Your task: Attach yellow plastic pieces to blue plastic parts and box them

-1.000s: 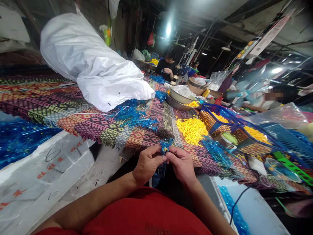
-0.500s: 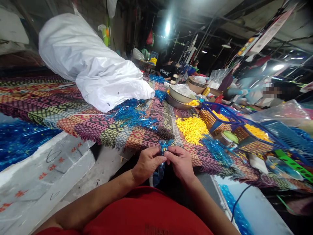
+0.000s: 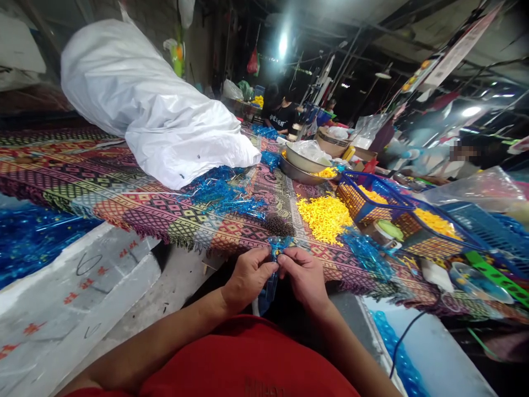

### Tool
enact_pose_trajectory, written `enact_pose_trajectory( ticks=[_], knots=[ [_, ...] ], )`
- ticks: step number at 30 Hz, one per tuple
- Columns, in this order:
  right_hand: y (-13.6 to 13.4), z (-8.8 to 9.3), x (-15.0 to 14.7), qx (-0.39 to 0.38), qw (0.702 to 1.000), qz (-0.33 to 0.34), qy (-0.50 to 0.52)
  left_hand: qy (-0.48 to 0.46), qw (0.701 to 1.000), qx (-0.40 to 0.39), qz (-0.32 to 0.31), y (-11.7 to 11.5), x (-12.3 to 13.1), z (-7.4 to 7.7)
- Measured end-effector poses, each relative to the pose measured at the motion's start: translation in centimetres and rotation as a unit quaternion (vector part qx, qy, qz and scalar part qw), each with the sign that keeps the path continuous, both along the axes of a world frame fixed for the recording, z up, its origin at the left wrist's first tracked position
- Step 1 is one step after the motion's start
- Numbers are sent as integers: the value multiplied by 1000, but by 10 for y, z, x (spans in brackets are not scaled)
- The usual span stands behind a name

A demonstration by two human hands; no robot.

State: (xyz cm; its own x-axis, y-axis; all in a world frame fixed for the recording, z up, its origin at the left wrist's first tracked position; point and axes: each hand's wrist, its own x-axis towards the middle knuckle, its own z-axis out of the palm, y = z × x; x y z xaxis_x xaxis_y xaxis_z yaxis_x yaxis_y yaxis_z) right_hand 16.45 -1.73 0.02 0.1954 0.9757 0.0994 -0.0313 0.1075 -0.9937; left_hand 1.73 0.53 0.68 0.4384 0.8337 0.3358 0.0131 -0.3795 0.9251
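My left hand (image 3: 250, 275) and my right hand (image 3: 305, 273) meet at the table's near edge, fingers closed in a pinch on one translucent blue plastic piece (image 3: 270, 286). Its top shows above my fingertips and its long lower part hangs down between my wrists. A tiny yellow bit shows on it between my thumbs; the fingers partly hide it. Just beyond lies a small heap of dark beads (image 3: 278, 225). To the right of that is a pile of small yellow plastic parts (image 3: 324, 218). More clear blue pieces (image 3: 235, 201) lie further left.
A patterned cloth (image 3: 136, 212) covers the table. A large white sack (image 3: 165, 121) lies on it. At right stand blue baskets (image 3: 357, 207) of yellow parts, metal bowls (image 3: 303, 168) and a lidded cup (image 3: 384, 234). Foam boxes (image 3: 95, 286) flank me. A person (image 3: 281, 118) sits across.
Both hands keep their pinch on the blue plastic piece in nearly the same spot. The yellow bit between the fingertips now shows less. The view has shifted very slightly.
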Motion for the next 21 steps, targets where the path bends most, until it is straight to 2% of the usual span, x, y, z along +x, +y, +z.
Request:
enact_pose_trajectory(
  ticks=[3, 15, 21],
  knots=[
    [-1, 1, -2, -1, 1000, -17, -5, -4, 1000, 6, 7, 0, 0, 1],
    [-3, 4, 2, 2, 998, -9, -61, 0, 1000, -9, -29, 2, -5, 4],
    [0, -2, -1, -10, 1000, 3, 3, -3, 999, -27, -45, 4, -7, 0]
  ],
)
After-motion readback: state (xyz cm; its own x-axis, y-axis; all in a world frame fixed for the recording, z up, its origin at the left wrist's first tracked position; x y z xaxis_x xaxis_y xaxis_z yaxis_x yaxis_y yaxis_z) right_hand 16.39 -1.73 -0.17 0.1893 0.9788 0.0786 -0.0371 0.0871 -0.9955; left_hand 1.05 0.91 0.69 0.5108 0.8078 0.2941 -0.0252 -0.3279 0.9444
